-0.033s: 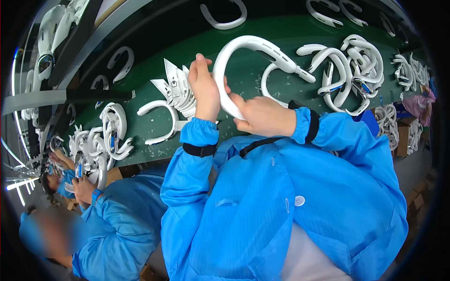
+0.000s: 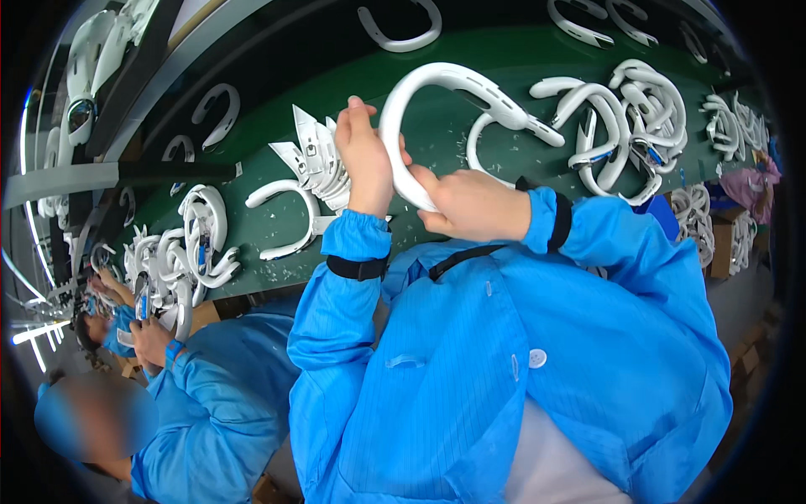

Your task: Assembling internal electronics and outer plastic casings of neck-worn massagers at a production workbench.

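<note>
Both my hands hold a white, C-shaped neck fan (image 2: pixel 409 88) above the green table. My left hand (image 2: pixel 366 160) is raised with its palm against the fan's left curve, and some fingertips show behind the band. Closer to me, my right hand (image 2: pixel 478 204) is closed around the lower end. Slots run along the upper arm of the fan, which points right. Just left of my left hand stands a fanned-out stack of white plastic covers (image 2: pixel 315 155). A curved white band (image 2: pixel 480 151) lies on the table behind my right hand.
Heaped neck fans (image 2: pixel 646 118) lie at right, with another pile (image 2: pixel 201 231) at left. A single white band (image 2: pixel 290 189) lies near the covers. A co-worker in blue (image 2: pixel 218 395) sits at left, handling a white part. A blue bin (image 2: pixel 661 217) and boxes stand at right.
</note>
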